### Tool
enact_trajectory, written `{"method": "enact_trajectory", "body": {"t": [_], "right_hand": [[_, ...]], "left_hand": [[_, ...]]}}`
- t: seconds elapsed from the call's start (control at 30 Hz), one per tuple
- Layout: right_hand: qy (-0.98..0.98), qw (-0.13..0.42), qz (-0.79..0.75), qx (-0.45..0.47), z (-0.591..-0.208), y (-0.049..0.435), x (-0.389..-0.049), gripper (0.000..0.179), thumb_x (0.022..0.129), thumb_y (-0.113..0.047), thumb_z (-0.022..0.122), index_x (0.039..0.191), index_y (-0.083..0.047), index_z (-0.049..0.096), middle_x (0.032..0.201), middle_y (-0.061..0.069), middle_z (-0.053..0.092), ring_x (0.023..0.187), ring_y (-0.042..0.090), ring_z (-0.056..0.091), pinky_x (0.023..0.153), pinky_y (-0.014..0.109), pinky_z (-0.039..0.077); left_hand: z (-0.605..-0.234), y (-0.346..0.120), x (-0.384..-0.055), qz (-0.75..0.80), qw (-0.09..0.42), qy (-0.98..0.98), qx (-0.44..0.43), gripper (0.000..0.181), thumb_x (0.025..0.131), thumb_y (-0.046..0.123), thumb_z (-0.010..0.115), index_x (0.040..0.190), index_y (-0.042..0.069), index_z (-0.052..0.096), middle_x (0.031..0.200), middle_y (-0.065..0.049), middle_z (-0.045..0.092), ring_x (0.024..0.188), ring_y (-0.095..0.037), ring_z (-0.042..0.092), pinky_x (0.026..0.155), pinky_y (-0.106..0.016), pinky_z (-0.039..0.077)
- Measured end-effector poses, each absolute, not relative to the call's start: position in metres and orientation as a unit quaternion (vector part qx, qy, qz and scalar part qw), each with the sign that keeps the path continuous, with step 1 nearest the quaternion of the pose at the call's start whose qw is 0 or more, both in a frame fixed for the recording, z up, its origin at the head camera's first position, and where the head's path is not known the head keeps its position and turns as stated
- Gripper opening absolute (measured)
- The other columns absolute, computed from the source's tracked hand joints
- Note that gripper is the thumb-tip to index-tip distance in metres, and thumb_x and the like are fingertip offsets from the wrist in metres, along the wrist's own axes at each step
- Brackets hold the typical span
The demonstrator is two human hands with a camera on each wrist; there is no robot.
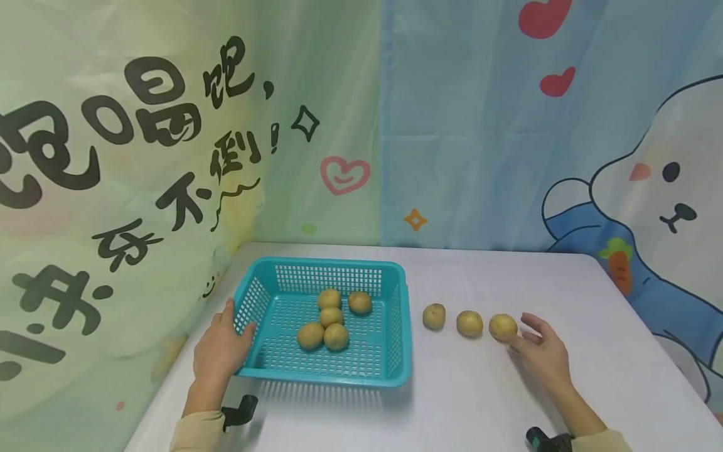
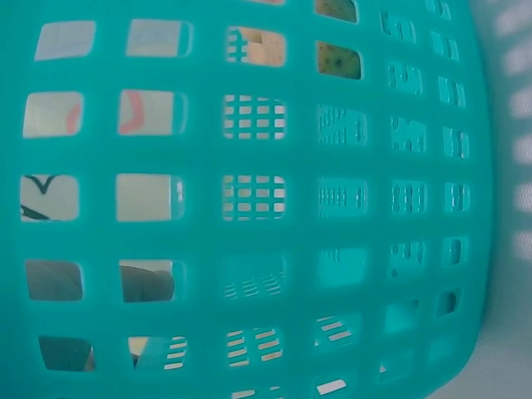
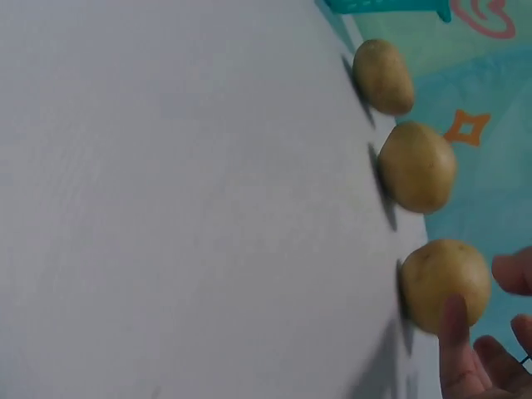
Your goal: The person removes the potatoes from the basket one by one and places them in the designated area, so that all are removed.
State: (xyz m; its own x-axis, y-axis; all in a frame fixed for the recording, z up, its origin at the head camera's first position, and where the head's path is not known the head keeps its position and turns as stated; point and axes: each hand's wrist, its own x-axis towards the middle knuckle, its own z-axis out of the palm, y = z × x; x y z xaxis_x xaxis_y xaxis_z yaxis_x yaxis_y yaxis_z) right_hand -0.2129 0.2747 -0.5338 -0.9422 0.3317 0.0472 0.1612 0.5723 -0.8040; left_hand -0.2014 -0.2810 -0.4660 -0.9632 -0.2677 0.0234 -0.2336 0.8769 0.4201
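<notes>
Left hand (image 1: 217, 351) flat against perforated teal plastic basket (image 1: 395, 326), right hand (image 1: 539, 351) loosely spread, fingertips touching rounded, speckled potato (image 1: 503, 326), gripping nothing

Rightmost tan potato (image 1: 503, 327), on table (image 1: 486, 389)

A big white table (image 1: 508, 402) down low, flat and plain. Behind it on the left, a soft green cloth (image 1: 141, 263) with big black writing (image 1: 141, 107), a little black star shape (image 1: 305, 123) and a pink heart (image 1: 345, 174) with a smile. On the right, a blue cloth (image 1: 463, 125) with red hearts (image 1: 545, 16), a small orange star (image 1: 415, 219), and a white bunny (image 1: 666, 188) in blue with a carrot (image 1: 618, 267) on its front.
</notes>
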Motion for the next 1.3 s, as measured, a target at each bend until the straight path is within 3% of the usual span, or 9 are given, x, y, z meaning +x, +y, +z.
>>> {"method": "enact_trajectory", "body": {"t": [0.07,0.17,0.27,0.43,0.6,0.83,0.97,1.1,1.3], "right_hand": [[-0.875,0.126,0.444,-0.146,-0.527,0.266,-0.214,0.052,0.092,-0.019,0.063,0.140,-0.004,0.048,0.139,0.019,0.053,0.104,0.017,0.061,0.063,0.007,0.044],[-0.870,0.159,0.448,-0.131,-0.515,0.247,-0.217,0.042,0.093,-0.016,0.062,0.134,-0.007,0.056,0.126,0.017,0.062,0.084,-0.005,0.054,0.059,0.013,0.047],[-0.863,0.165,0.468,-0.097,-0.504,0.223,-0.221,0.036,0.094,-0.016,0.063,0.129,-0.008,0.059,0.119,0.015,0.065,0.082,-0.011,0.052,0.062,0.015,0.048],[-0.838,0.141,0.527,-0.036,-0.492,0.188,-0.226,0.035,0.093,-0.013,0.065,0.127,-0.005,0.059,0.126,0.012,0.062,0.090,-0.003,0.056,0.071,0.014,0.050],[-0.797,0.110,0.594,0.019,-0.487,0.163,-0.229,0.032,0.093,-0.003,0.062,0.125,0.000,0.059,0.124,0.016,0.062,0.091,0.007,0.061,0.075,0.021,0.055],[-0.780,0.098,0.614,0.067,-0.476,0.137,-0.233,0.028,0.093,-0.009,0.065,0.120,-0.002,0.063,0.119,0.014,0.065,0.095,0.009,0.063,0.079,0.020,0.053],[-0.759,0.073,0.639,0.099,-0.469,0.122,-0.235,0.029,0.094,-0.008,0.064,0.121,0.002,0.062,0.119,0.017,0.064,0.099,0.025,0.066,0.078,0.025,0.056],[-0.773,0.065,0.620,0.118,-0.461,0.107,-0.236,0.029,0.092,-0.007,0.066,0.120,-0.001,0.064,0.120,0.014,0.065,0.108,0.031,0.063,0.083,0.025,0.054],[-0.785,0.044,0.595,0.166,-0.458,0.086,-0.241,0.035,0.089,-0.006,0.069,0.124,-0.002,0.063,0.124,0.016,0.064,0.115,0.036,0.060,0.093,0.041,0.051]], "left_hand": [[-0.466,-0.283,-0.202,-0.209,0.041,-0.968,0.130,0.076,0.097,0.035,0.053,0.154,-0.001,0.018,0.140,-0.034,0.041,0.115,-0.051,0.053,0.081,-0.059,0.048],[-0.466,-0.285,-0.202,-0.208,0.043,-0.968,0.130,0.076,0.097,0.035,0.053,0.154,-0.001,0.018,0.140,-0.034,0.040,0.116,-0.051,0.052,0.082,-0.060,0.047],[-0.465,-0.284,-0.203,-0.209,0.041,-0.968,0.129,0.076,0.097,0.036,0.053,0.154,-0.001,0.018,0.141,-0.034,0.040,0.117,-0.051,0.051,0.083,-0.061,0.047],[-0.465,-0.281,-0.203,-0.216,0.029,-0.967,0.131,0.077,0.097,0.037,0.053,0.155,0.000,0.017,0.141,-0.033,0.040,0.117,-0.051,0.051,0.084,-0.061,0.046],[-0.468,-0.280,-0.202,-0.217,0.029,-0.966,0.135,0.077,0.097,0.037,0.054,0.155,0.000,0.018,0.141,-0.033,0.041,0.116,-0.051,0.052,0.082,-0.060,0.047],[-0.468,-0.280,-0.203,-0.216,0.037,-0.966,0.134,0.077,0.097,0.035,0.055,0.154,-0.001,0.019,0.140,-0.033,0.041,0.115,-0.051,0.053,0.083,-0.060,0.047],[-0.468,-0.281,-0.203,-0.213,0.036,-0.967,0.135,0.077,0.097,0.036,0.054,0.154,-0.001,0.019,0.140,-0.033,0.041,0.116,-0.050,0.052,0.083,-0.060,0.047],[-0.468,-0.281,-0.203,-0.211,0.038,-0.967,0.136,0.077,0.097,0.036,0.054,0.154,-0.001,0.019,0.140,-0.033,0.041,0.116,-0.050,0.052,0.083,-0.060,0.047],[-0.468,-0.281,-0.203,-0.208,0.047,-0.968,0.133,0.076,0.096,0.035,0.055,0.154,-0.001,0.020,0.139,-0.033,0.043,0.115,-0.050,0.053,0.083,-0.059,0.047]]}}
